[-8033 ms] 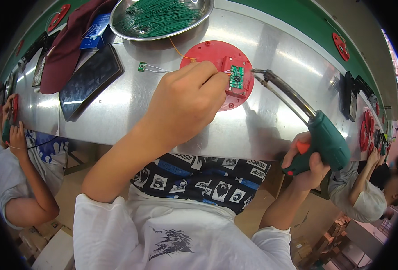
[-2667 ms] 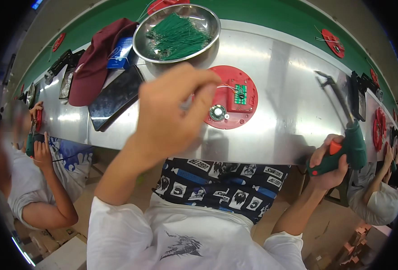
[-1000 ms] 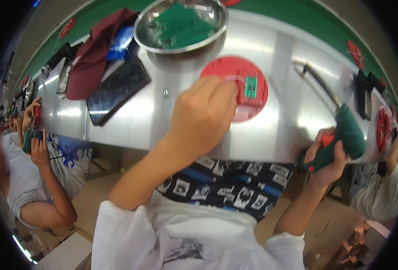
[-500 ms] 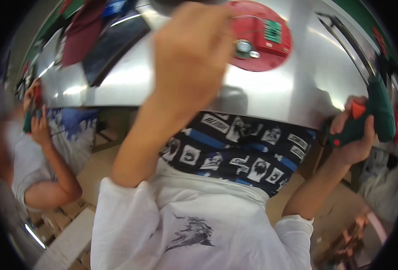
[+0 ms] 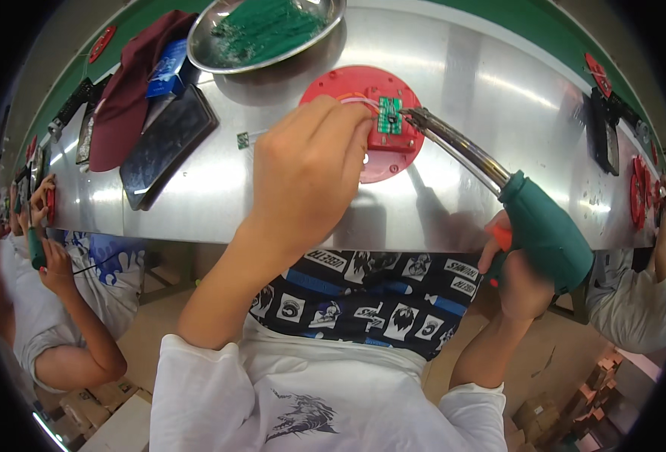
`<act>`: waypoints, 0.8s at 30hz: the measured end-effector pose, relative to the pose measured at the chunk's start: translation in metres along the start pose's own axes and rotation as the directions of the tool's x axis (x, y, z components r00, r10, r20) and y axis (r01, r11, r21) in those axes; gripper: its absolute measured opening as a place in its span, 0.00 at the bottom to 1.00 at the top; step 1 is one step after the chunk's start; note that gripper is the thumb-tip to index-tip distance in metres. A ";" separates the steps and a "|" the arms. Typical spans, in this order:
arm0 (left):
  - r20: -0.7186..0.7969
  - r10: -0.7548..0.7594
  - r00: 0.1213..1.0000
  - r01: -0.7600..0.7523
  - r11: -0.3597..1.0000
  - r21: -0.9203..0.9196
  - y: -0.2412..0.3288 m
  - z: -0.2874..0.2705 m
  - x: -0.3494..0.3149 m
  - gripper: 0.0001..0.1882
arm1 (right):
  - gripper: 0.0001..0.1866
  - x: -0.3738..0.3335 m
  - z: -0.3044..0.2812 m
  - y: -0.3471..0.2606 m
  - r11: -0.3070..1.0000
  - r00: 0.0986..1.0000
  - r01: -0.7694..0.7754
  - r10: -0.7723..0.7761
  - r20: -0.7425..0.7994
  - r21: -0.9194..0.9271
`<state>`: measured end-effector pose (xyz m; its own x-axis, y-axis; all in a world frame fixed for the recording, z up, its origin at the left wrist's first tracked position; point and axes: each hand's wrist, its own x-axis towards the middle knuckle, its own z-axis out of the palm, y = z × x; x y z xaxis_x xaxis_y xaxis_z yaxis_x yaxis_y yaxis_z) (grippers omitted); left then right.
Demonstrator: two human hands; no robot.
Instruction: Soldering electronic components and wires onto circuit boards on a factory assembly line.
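Note:
A red round disc-shaped housing (image 5: 324,80) lies on the metal bench with a small green circuit board (image 5: 390,117) on its raised block. Thin pinkish wires (image 5: 355,99) run to the board. My left hand (image 5: 306,169) is over the disc's left part, thumb and fingertips pressed together beside the board; what they pinch is hidden. My right hand (image 5: 525,282) grips a green soldering gun (image 5: 548,230) with an orange trigger, its long metal tip touching or just above the board's right edge. A tiny green board (image 5: 243,141) with pale leads lies left of my left hand.
A metal bowl (image 5: 272,66) of green pieces stands at the back. Left of it are a maroon cap (image 5: 125,105), a blue box (image 5: 168,69) and a dark flat tablet-like thing (image 5: 168,147). Co-workers (image 5: 76,316) sit on both sides; another dark device (image 5: 606,132) lies far right.
The soldering gun has swung from the far right to the board. My left hand has come down beside the board, and the view has shifted, showing more of the bench.

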<state>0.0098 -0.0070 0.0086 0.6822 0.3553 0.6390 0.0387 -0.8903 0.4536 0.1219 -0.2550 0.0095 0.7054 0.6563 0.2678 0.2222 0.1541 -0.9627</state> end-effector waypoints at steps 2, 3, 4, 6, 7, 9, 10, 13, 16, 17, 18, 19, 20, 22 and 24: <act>-0.002 -0.032 0.999 0.032 0.999 -0.014 -0.002 0.001 0.001 0.04 | 0.30 0.000 0.000 0.000 1.000 1.000 -0.006 0.006 -0.005 -0.002; 0.005 -0.038 0.999 0.038 0.999 -0.019 -0.001 0.001 0.000 0.04 | 0.29 -0.001 0.000 0.000 1.000 1.000 0.001 -0.001 -0.007 -0.002; 0.014 -0.023 1.000 0.023 1.000 -0.015 -0.001 0.001 0.002 0.04 | 0.29 -0.001 0.000 0.001 1.000 1.000 0.000 0.000 -0.007 -0.003; 0.020 -0.007 1.000 0.007 1.000 -0.010 -0.001 0.001 0.003 0.04 | 0.28 -0.001 0.000 0.001 1.000 1.000 -0.007 0.007 -0.008 0.005; 0.023 -0.011 1.000 0.012 1.000 -0.018 -0.002 0.002 0.002 0.05 | 0.28 -0.002 0.000 0.001 1.000 1.000 -0.004 0.004 -0.007 0.005; 0.022 -0.013 1.000 0.014 1.000 -0.023 -0.002 0.002 0.001 0.05 | 0.27 -0.002 0.000 0.000 1.000 1.000 -0.022 0.022 0.003 0.001; 0.023 0.001 1.000 -0.001 1.000 -0.017 -0.002 0.002 0.001 0.05 | 0.27 -0.003 0.001 0.000 1.000 1.000 -0.019 0.019 0.005 0.002; 0.020 0.021 1.000 -0.020 1.000 -0.018 -0.002 0.002 0.000 0.05 | 0.27 -0.003 0.002 0.000 0.999 0.999 -0.038 0.038 -0.009 -0.019; 0.014 0.029 0.999 -0.028 0.999 -0.030 -0.003 0.002 0.000 0.05 | 0.27 -0.001 0.004 -0.003 0.999 0.999 -0.040 0.040 -0.007 0.001; 0.012 0.033 0.999 -0.033 0.999 -0.034 -0.004 0.002 -0.001 0.05 | 0.26 0.001 0.006 -0.009 0.993 0.996 -0.090 0.092 -0.018 0.070; 0.013 0.030 0.999 -0.030 0.999 -0.036 -0.006 0.003 -0.001 0.05 | 0.25 0.002 0.007 -0.012 0.980 0.989 -0.139 0.144 -0.027 0.140; -0.009 0.043 0.999 -0.043 0.999 -0.020 -0.007 0.007 -0.001 0.05 | 0.25 0.002 0.005 -0.011 0.981 0.989 -0.142 0.146 -0.027 0.136; -0.031 0.056 0.998 -0.056 0.998 -0.003 -0.008 0.009 -0.001 0.05 | 0.24 0.004 0.000 -0.008 0.981 0.993 -0.118 0.118 0.009 0.151; -0.026 0.050 0.998 -0.050 0.999 0.000 -0.007 0.008 -0.001 0.05 | 0.24 0.009 -0.003 -0.006 0.981 0.995 -0.096 0.089 0.046 0.166; -0.023 0.044 0.999 -0.044 0.999 0.008 -0.007 0.005 -0.001 0.05 | 0.23 0.013 -0.004 -0.006 0.961 0.986 -0.168 0.161 0.051 0.220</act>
<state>0.0129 -0.0030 0.0019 0.6664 0.3219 0.6726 0.0141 -0.9073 0.4202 0.1323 -0.2499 0.0194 0.6969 0.7091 0.1073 -0.0528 0.2000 -0.9784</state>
